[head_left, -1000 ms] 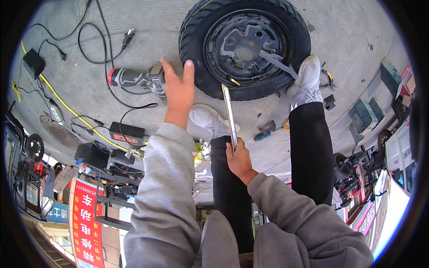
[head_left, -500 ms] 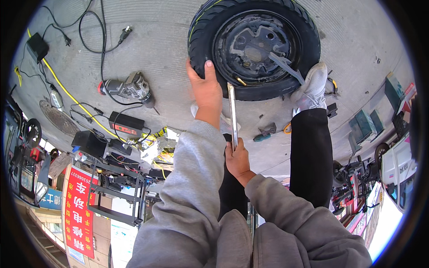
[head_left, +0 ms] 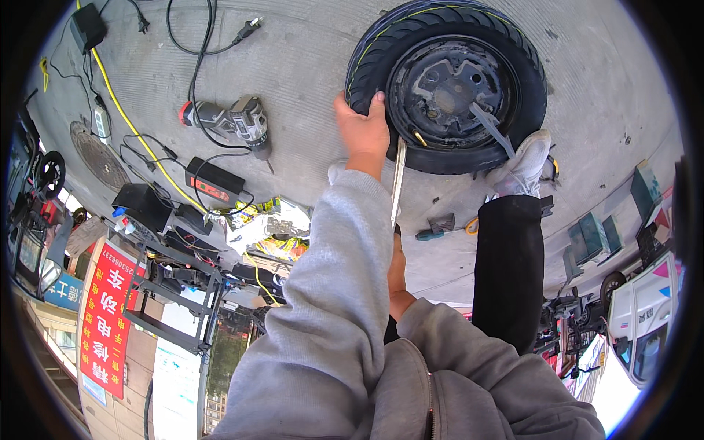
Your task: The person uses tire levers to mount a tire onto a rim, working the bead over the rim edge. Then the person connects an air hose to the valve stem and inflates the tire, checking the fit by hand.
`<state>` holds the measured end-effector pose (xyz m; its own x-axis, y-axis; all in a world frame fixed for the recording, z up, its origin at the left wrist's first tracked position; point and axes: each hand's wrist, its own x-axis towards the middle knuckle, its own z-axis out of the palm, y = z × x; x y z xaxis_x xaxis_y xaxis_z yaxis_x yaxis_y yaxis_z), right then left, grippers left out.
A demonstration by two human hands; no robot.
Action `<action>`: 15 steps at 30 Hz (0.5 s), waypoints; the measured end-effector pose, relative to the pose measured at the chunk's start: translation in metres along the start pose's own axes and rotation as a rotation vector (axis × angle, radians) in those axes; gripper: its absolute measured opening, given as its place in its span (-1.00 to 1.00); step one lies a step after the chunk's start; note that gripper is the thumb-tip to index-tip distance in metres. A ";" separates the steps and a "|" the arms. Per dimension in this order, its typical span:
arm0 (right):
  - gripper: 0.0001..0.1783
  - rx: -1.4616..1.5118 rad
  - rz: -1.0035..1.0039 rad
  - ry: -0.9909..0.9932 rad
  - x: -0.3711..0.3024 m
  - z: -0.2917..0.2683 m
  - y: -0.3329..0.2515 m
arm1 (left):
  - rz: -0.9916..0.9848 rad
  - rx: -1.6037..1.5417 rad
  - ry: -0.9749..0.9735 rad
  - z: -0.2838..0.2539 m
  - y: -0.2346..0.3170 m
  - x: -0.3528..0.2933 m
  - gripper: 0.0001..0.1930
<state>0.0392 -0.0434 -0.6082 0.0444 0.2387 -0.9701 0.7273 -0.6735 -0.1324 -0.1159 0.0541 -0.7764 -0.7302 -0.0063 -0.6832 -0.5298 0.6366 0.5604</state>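
Observation:
A scooter-type wheel lies flat on the ground, its black tyre (head_left: 447,158) around a dark, scuffed metal rim (head_left: 451,121). My left hand (head_left: 365,138) grips the tyre's left side, thumb on top and fingers round the tread. In my right hand (head_left: 397,275), partly hidden behind my left sleeve, is the lower end of a long metal tyre lever (head_left: 397,180). Its tip meets the tyre's near inner edge, close to a brass valve stem (head_left: 420,138). A second, grey lever (head_left: 493,128) lies across rim and tyre, its outer end at my light shoe (head_left: 519,167).
A cordless drill (head_left: 251,125), a black charger (head_left: 214,180), cables and a yellow hose (head_left: 121,99) lie to the left. Nearer me is a teal-handled tool (head_left: 430,235) beside orange-handled scissors (head_left: 471,226). Green metal boxes (head_left: 598,231) stand at the right.
The view has shifted, so the wheel appears farther right. The lever in my right hand now slants left toward my body, and that hand has slipped partly behind my left sleeve.

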 end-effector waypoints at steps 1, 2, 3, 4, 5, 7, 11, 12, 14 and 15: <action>-0.76 0.020 -0.072 0.019 -0.001 -0.001 -0.004 | -0.022 -0.048 -0.029 -0.001 0.000 0.001 -0.23; -0.76 -0.054 -0.104 0.010 -0.003 -0.005 -0.008 | 0.010 -0.013 -0.048 -0.003 0.001 0.002 -0.22; -0.75 -0.129 -0.089 0.010 -0.004 -0.011 -0.012 | 0.017 -0.033 -0.067 -0.005 0.001 0.002 -0.21; -0.75 -0.200 -0.179 0.018 -0.005 -0.018 -0.016 | 0.001 -0.016 -0.095 -0.008 0.002 0.001 -0.21; -0.75 -0.273 -0.253 0.052 -0.004 -0.027 -0.019 | -0.009 -0.003 -0.121 -0.010 0.003 -0.001 -0.20; -0.73 -0.319 -0.229 -0.002 0.002 -0.042 -0.016 | -0.057 -0.221 -0.183 -0.012 0.003 -0.006 -0.18; -0.70 -0.326 -0.208 -0.012 0.023 -0.055 0.022 | 0.042 -0.077 -0.074 -0.005 -0.001 -0.014 -0.22; -0.69 -0.298 -0.163 -0.026 0.030 -0.055 0.033 | 0.053 -0.055 -0.033 -0.004 -0.003 -0.015 -0.23; -0.67 -0.317 -0.177 -0.041 0.036 -0.054 0.046 | 0.057 -0.022 -0.019 -0.002 -0.005 -0.013 -0.24; -0.66 -0.326 -0.185 -0.049 0.038 -0.055 0.044 | 0.038 0.013 -0.026 -0.002 -0.006 -0.011 -0.22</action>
<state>0.1111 -0.0255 -0.6392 -0.1348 0.2962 -0.9456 0.9003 -0.3619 -0.2417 -0.1055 0.0484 -0.7710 -0.7379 0.0378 -0.6738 -0.4966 0.6457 0.5800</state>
